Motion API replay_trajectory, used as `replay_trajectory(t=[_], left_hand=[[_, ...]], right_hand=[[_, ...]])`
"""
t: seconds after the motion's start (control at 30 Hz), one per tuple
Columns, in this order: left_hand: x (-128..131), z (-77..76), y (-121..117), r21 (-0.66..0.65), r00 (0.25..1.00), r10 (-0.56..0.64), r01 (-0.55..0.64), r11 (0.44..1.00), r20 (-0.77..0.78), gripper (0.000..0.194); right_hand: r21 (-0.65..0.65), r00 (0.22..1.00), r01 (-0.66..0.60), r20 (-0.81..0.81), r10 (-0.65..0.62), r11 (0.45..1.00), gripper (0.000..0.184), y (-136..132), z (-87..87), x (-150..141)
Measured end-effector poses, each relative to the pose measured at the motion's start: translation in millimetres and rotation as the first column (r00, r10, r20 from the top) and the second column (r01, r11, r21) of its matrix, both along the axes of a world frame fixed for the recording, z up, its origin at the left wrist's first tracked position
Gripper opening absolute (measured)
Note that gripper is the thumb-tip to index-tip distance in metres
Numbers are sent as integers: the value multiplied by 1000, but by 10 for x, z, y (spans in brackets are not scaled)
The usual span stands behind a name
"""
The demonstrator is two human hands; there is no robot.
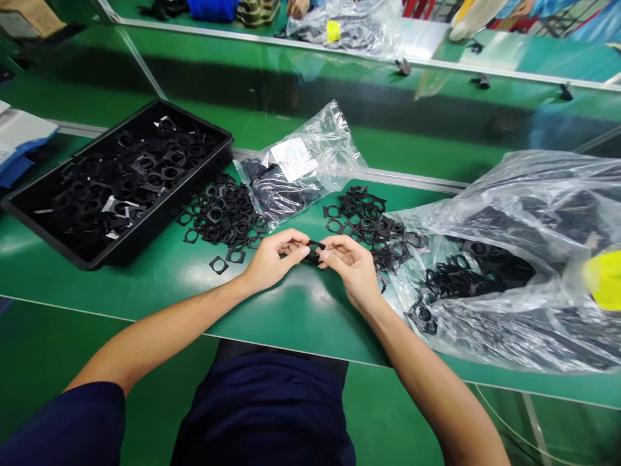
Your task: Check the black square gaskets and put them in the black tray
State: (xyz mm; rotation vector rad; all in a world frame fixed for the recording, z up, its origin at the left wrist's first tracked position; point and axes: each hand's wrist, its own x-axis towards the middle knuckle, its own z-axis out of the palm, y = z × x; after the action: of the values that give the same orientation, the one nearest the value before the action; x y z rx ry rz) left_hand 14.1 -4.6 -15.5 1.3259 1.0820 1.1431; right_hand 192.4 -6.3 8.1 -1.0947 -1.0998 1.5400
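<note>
A small black ring-shaped part [315, 245] is pinched between my two hands, just above the green tabletop. My left hand [274, 259] grips its left side between thumb and fingers. On the other side, my right hand [352, 266] holds the part's right edge the same way; the fingers cover much of it. Behind my left hand lies a heap of flat black frames with round holes [218, 210]. Another pile of thin black parts [363, 217] spreads just beyond my right hand. Two loose black frames [218, 265] sit left of my left wrist.
A black tray [160, 217] full of black parts stands at the left. A labelled clear bag [334, 142] lies at the back, and a large open plastic bag [528, 323] of black parts is at the right. Beyond the partition, a person's hand [297, 8] shows.
</note>
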Motion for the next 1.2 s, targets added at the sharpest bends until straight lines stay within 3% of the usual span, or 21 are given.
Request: replay_trajectory(t=[0.13, 0.33, 0.7, 1.2], left_hand=[[-4, -2, 1, 11, 1000, -8, 8, 1000, 2, 36], [-2, 20, -22, 17, 999, -43, 43, 999, -8, 36], [-15, 75, -13, 34, 998, -62, 63, 997, -24, 37], [-50, 98, 41, -181, 955, -194, 236, 955, 224, 40]], right_hand=[[-48, 998, -37, -61, 34, 998, 33, 11, -4, -3], [-102, 990, 18, -139, -32, 995, 32, 50, 17, 31], [-30, 997, 33, -66, -35, 999, 35, 37, 6, 46], [-154, 983, -69, -178, 41, 986, 37, 64, 42, 77]])
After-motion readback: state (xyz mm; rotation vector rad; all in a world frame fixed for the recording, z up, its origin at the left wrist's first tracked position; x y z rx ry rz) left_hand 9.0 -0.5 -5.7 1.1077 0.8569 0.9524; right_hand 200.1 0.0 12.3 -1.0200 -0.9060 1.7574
